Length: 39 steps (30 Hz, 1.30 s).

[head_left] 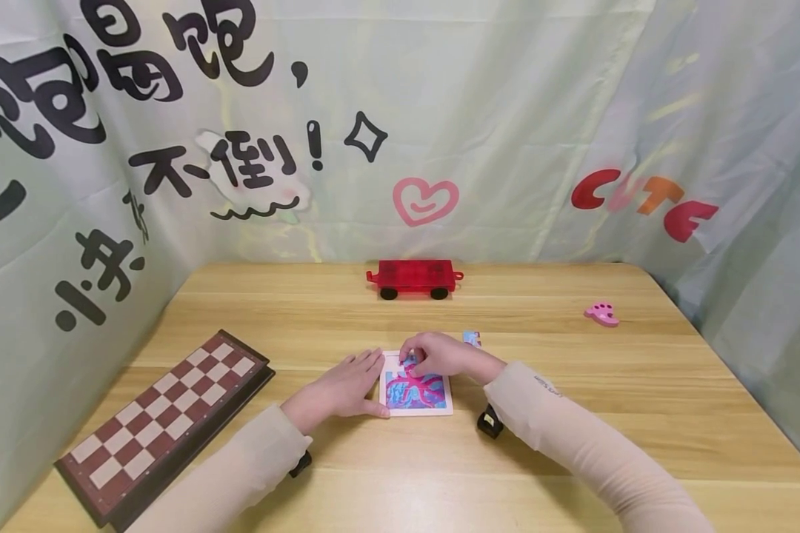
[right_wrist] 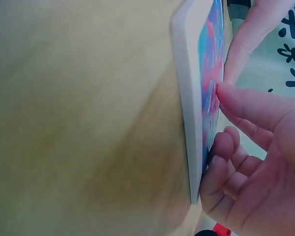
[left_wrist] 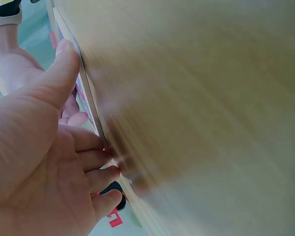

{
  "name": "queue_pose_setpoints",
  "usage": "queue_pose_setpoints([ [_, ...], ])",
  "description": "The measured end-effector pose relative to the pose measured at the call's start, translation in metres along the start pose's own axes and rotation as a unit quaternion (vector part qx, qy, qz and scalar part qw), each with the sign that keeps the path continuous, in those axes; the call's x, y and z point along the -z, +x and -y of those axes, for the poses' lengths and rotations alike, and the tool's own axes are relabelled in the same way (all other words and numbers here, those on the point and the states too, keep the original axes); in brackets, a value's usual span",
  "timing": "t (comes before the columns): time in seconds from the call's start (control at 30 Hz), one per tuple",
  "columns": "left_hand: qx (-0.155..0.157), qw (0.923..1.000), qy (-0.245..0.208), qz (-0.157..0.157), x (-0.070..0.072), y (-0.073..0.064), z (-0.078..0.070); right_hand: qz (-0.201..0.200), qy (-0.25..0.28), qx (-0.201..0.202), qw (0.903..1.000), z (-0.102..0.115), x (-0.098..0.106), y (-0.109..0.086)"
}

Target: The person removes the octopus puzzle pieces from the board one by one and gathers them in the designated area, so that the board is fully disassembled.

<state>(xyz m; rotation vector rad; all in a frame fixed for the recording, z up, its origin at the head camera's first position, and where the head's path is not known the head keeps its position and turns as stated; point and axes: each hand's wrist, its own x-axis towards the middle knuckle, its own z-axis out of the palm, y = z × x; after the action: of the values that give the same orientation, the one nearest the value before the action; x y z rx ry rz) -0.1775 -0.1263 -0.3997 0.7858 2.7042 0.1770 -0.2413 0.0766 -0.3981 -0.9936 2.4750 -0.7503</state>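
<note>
A small jigsaw puzzle (head_left: 416, 394) in a pale square frame lies on the table, its picture pink, blue and purple. My left hand (head_left: 348, 385) rests against the puzzle's left side, fingers extended to the upper corner and thumb at the lower one. Over the upper part of the puzzle, my right hand (head_left: 440, 354) pinches a puzzle piece (head_left: 410, 364) between thumb and curled fingers. In the right wrist view the thumb (right_wrist: 246, 103) touches that piece, which sits slightly raised on the board. Part of the puzzle is hidden under the right hand.
Another loose puzzle piece (head_left: 471, 338) lies just beyond the right wrist. A red toy wagon (head_left: 415, 275) stands at the back of the table. The folded chessboard (head_left: 163, 422) is at the left, and a pink toy piece (head_left: 601, 314) at the right. Behind hangs a printed curtain (head_left: 507, 133).
</note>
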Motion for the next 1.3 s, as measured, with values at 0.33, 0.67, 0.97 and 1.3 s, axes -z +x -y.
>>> queue_pose_setpoints([
  [0.33,0.005,1.0,-0.005,0.004,0.0,0.0,0.0,-0.019,-0.011,-0.009,0.9997,0.001,-0.003,0.0],
  [0.67,0.005,1.0,-0.006,0.003,0.001,0.0,-0.001,-0.034,0.009,-0.019,0.9992,0.002,-0.003,-0.002],
  [0.97,0.002,1.0,-0.005,0.002,0.002,-0.001,-0.002,-0.052,0.034,-0.023,0.9978,-0.001,-0.002,-0.003],
  [1.3,0.003,1.0,0.001,0.005,0.001,0.0,-0.001,-0.061,0.148,0.006,0.9871,-0.017,0.0,-0.007],
])
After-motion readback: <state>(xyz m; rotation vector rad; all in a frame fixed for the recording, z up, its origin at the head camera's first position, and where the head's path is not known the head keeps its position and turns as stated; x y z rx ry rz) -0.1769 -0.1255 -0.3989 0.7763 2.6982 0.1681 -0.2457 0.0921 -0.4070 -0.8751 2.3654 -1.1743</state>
